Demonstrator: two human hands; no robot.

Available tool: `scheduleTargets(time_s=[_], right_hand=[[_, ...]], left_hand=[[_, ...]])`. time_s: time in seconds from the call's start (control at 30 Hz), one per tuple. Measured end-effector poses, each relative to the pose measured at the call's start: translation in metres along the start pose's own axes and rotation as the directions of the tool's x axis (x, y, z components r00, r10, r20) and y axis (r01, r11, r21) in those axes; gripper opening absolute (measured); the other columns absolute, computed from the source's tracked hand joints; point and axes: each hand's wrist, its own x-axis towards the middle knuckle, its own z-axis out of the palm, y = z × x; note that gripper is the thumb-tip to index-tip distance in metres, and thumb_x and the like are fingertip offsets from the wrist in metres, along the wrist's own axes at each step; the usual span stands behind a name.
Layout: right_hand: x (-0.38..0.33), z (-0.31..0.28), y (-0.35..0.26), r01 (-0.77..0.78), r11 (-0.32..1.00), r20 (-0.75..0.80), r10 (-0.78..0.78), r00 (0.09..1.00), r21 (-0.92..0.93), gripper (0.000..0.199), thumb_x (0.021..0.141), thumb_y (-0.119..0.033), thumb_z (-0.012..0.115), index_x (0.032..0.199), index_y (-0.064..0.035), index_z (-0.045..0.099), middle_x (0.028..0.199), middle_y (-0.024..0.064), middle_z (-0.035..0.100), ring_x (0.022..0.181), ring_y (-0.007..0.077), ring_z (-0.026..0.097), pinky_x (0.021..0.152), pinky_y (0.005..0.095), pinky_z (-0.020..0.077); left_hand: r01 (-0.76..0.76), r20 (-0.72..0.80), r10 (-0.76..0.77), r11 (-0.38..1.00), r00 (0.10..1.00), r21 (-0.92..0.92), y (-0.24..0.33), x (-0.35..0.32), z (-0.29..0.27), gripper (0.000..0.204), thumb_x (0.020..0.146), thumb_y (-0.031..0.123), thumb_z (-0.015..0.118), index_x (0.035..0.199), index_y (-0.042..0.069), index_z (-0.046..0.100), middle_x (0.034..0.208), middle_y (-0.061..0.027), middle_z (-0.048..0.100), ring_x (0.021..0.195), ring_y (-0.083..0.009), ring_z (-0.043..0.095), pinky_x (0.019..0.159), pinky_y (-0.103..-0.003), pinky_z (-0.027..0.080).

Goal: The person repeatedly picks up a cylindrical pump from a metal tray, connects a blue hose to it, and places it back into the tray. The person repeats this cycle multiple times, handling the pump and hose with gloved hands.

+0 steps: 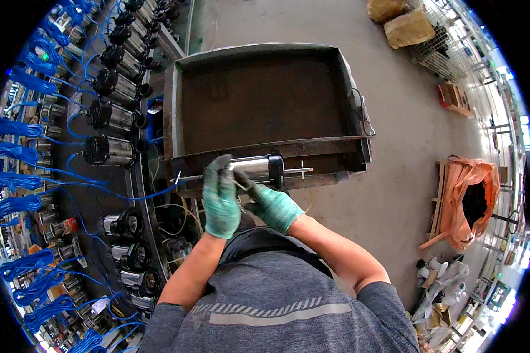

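Evidently the work on this pump [256, 166] is under way rather than finished; it lies lengthwise along the near edge of the tray [265, 97], with a thin rod [297, 170] and small crossbar jutting from each end; the left hand [221, 197], gloved, has its fingers pointing up, close together, across the pump's left part; the right hand [273, 205], also gloved, has its fingers curled just beside, at the pump's near side; whether either hand is clamped on it I cannot tell.

A blue cable [159, 193] runs from the bench [103, 203] toward the tray's near left corner; whether it is joined to the pump is unclear; other pumps [121, 151] line the bench's right edge, and which are done or left does not show.

The tray is dark inside, a crosspiece [265, 142] marking off a strip along its near edge; beyond its right edge grey floor [388, 112] spreads to an orange sack [452, 206], and farther up, tan blocks [407, 29] beside a wire cage [453, 62].
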Motion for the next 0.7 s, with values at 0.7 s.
scheduleTargets(time_s=[0.7], right_hand=[[0.084,-0.042,0.02,-0.198,0.95,-0.245,0.138,0.96,-0.243,0.016,0.091,-0.014,0.066,0.104,-0.0049,0.071,0.096,0.0178,0.071,0.083,0.0367,0.07,0.074,0.0418,0.0567]], left_hand=[[0.861,0.23,-0.906,0.221,0.355,-0.458,-0.213,0.027,-0.161,0.036,0.103,0.046,0.06,0.088,0.013,0.066,0.063,-0.0015,0.055,0.044,-0.0093,0.042,0.038,-0.025,0.028]])
